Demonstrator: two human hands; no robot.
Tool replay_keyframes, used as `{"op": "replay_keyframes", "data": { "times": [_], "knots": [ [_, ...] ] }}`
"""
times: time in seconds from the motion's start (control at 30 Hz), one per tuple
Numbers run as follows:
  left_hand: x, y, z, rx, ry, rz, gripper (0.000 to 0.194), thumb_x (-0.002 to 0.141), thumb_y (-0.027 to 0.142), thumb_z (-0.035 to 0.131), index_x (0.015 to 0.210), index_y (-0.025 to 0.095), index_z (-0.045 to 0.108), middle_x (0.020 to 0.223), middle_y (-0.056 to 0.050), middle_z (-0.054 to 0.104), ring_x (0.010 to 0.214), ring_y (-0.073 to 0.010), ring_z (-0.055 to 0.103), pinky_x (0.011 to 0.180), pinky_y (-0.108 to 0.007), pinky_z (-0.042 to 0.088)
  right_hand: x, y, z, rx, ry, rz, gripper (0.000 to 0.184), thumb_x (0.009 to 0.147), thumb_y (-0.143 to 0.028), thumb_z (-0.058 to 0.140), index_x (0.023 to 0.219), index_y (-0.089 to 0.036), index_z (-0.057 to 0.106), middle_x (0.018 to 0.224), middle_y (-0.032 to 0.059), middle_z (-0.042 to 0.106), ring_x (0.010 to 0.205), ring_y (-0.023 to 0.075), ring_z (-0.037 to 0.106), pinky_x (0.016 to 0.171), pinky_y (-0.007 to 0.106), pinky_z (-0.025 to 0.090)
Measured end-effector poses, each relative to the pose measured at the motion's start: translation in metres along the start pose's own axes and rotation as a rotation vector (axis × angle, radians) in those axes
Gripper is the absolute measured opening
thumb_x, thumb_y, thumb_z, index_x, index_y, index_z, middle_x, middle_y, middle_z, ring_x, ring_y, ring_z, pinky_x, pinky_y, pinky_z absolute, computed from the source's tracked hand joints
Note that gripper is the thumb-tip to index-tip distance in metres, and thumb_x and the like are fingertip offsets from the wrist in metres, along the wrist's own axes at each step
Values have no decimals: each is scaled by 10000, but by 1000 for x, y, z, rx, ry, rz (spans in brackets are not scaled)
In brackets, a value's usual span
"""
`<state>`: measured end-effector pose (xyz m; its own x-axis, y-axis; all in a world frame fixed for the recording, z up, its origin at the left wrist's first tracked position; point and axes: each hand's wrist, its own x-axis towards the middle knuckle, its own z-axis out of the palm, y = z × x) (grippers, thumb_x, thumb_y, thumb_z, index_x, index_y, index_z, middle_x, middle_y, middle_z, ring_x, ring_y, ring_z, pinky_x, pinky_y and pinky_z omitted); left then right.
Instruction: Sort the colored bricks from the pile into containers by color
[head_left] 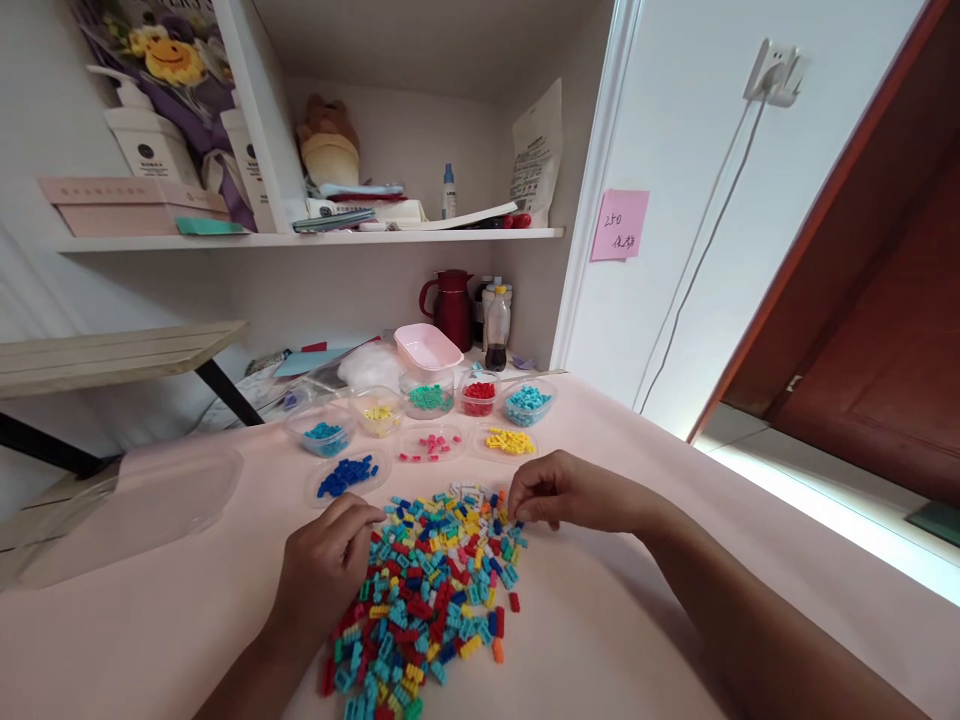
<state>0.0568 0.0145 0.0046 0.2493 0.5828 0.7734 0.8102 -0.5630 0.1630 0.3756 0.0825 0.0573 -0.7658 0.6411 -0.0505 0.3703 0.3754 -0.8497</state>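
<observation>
A heap of small mixed-colour plastic bricks (435, 590) lies on the pale pink table (600, 640) in front of me. My left hand (326, 565) rests at the heap's left edge with its fingers curled; what they hold, if anything, is hidden. My right hand (559, 492) pinches at the heap's far right edge, fingertips down among the bricks. Beyond the heap stand small clear dishes of sorted bricks: dark blue (346, 476), pink (431, 445), yellow (510, 441), light blue (326, 433), pale yellow (377, 411), green (430, 398), red (479, 393) and turquoise (528, 399).
A pink tub (427, 348) sits behind the dishes, with a red jug (451, 305) and bottles (497, 325) against the wall. A large clear lid (150, 505) lies at the left. A wooden board (112, 350) juts over the table's left. Shelf clutter is above.
</observation>
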Motion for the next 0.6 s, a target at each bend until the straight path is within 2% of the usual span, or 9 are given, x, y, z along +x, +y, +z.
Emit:
{"op": "replay_keyframes", "data": {
  "times": [0.07,0.23,0.4,0.6],
  "knots": [
    [0,1,0,-2,-4,-5,220,848,81,461,827,205,642,803,8,664,709,-101,645,639,-188,476,2,2,1,-61,25,-1,185,838,-294,617,941,-187,727,853,31,700,664,107,585,526,179,446],
    [1,2,0,-22,-17,-23,229,852,75,450,830,202,640,797,5,661,700,-99,647,636,-186,478,7,-1,12,-257,11,-111,226,839,-190,573,985,-232,740,975,19,715,847,140,637,736,219,478],
    [2,4,-1,-26,-23,-28,225,851,77,455,833,206,639,800,8,663,705,-99,646,632,-186,473,8,-2,14,-385,2,-44,203,833,-222,577,961,-238,734,946,4,726,806,149,641,701,233,460],
    [0,3,0,-25,-34,-47,251,855,69,429,823,210,634,797,11,658,717,-101,643,649,-193,472,9,-7,19,-434,-17,-47,206,816,-275,611,985,-246,725,944,20,701,787,147,615,667,228,428]
  ]
}}
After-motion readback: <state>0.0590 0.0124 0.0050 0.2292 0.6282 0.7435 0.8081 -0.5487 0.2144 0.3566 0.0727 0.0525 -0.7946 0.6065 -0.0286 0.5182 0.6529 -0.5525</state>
